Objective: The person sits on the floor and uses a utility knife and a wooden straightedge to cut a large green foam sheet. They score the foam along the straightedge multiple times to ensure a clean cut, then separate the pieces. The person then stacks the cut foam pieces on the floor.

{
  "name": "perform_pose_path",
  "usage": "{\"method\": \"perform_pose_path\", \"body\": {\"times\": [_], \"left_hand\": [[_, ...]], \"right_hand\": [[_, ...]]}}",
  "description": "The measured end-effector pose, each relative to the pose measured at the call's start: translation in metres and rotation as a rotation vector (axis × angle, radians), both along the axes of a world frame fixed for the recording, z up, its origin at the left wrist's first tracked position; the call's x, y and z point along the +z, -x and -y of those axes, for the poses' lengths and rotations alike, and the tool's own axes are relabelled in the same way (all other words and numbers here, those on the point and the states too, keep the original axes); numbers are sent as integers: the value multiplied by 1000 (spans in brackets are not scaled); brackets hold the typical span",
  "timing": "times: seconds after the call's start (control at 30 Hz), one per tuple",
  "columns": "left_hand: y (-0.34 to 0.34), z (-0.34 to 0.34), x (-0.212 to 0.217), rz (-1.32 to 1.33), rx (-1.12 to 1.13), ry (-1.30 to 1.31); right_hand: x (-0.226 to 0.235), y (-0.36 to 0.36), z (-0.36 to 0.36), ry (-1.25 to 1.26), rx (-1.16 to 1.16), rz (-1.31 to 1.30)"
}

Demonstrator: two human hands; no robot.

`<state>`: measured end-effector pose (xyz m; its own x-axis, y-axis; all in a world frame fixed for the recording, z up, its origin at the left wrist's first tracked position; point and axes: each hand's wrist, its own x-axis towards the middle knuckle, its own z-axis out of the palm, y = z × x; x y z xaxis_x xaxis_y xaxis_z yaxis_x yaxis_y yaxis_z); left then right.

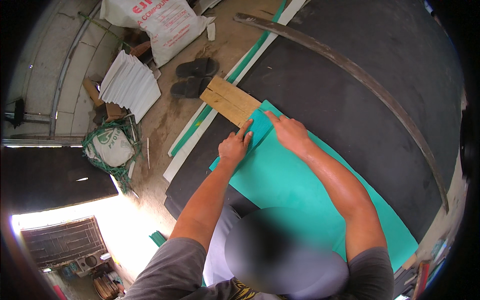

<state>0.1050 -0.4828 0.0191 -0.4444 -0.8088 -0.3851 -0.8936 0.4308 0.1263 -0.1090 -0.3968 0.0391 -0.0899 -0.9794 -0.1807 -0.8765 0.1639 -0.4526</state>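
Two bare hands rested on the near end of a green sheet (295, 185) that lay flat across a wide black mat (360, 110). The left hand (235, 145) lay palm down with its fingers stretched forward and slightly spread, pressing on a stack of narrow green strips (255, 131) at the sheet's end; it gripped nothing. The right hand (289, 132) lay just beside it, also open and flat, its fingertips reaching onto the same strips. Touching the far edge of the strips was a pale wooden plank (227, 100), lying partly on the mat and partly over the white and green edging (200, 122). A long curved dark strip (360, 75) arched over the mat well apart from the hands. On the dirt floor beyond were a pair of black sandals (192, 77), a fanned pile of white sheets (130, 82) and a white sack (160, 22).
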Motion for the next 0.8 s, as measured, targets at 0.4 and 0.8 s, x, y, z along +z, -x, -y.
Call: {"method": "perform_pose_path", "body": {"times": [0.4, 0.8], "left_hand": [[2, -1, 0, 30, 7, -3], [-5, -4, -13, 15, -52, 97]], "right_hand": [[-10, -7, -2, 12, -26, -23], [-5, 21, -93, 89, -244, 64]]}}
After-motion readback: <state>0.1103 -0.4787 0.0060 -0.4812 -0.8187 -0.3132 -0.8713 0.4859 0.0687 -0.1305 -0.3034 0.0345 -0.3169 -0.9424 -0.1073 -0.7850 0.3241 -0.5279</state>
